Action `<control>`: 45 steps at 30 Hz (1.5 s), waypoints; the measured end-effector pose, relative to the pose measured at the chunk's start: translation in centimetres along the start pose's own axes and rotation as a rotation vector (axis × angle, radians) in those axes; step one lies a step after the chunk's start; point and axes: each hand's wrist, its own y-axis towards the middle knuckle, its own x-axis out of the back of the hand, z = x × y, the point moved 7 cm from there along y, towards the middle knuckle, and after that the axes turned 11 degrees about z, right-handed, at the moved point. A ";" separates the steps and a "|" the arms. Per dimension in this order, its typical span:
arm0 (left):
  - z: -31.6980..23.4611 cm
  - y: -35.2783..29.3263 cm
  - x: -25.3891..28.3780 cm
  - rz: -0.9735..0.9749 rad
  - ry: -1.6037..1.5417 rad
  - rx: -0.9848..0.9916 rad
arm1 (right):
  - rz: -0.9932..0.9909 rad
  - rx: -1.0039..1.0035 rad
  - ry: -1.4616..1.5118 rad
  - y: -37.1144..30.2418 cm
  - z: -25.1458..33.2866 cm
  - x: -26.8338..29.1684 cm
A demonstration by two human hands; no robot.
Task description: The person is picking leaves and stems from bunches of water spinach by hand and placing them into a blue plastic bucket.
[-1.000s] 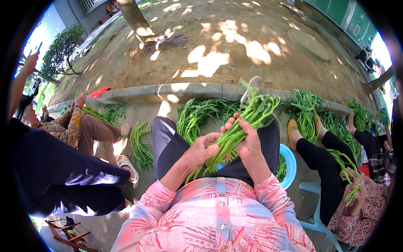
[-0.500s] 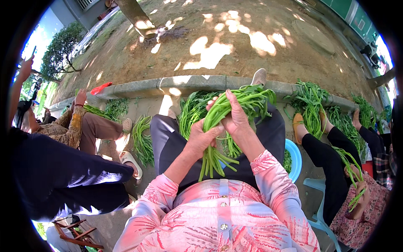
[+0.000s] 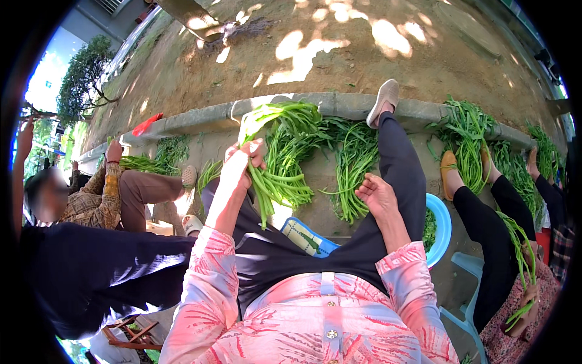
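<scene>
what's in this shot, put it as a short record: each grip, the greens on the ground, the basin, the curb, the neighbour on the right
left grip: closed around a bunch of greens
right grip: looks empty, fingers loosely curled, near the loose greens
loose greens: lying on the ground in front of the person
basin: light blue, beside the right leg, greenery inside
curb: runs across the view, red bag at its left part
right neighbour: seated, holding green stalks

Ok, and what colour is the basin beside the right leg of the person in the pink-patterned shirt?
The basin is light blue, best seen in the head view.
</scene>
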 end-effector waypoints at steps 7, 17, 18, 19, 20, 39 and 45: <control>2.4 4.8 0.6 0.194 -0.266 -0.015 | 0.006 0.020 -0.144 1.7 1.8 -2.2; 14.1 10.5 6.4 -0.054 -0.164 0.052 | 0.050 -0.098 -0.115 1.5 0.8 -4.1; 16.2 10.7 8.3 -0.114 -0.155 0.132 | 0.058 -0.105 -0.105 1.5 0.8 -4.4; 18.4 10.5 10.7 -0.179 -0.145 0.209 | 0.069 -0.116 -0.094 1.5 0.6 -4.8; 20.0 10.3 12.7 -0.224 -0.052 0.216 | 0.079 -0.127 -0.108 1.6 0.5 -4.9; 25.2 10.7 20.9 -0.426 1.245 0.408 | 0.016 -0.173 -0.081 2.1 0.1 -4.7; 24.7 10.7 20.8 -0.417 1.378 0.549 | -0.003 -0.201 -0.075 2.1 -0.6 -4.1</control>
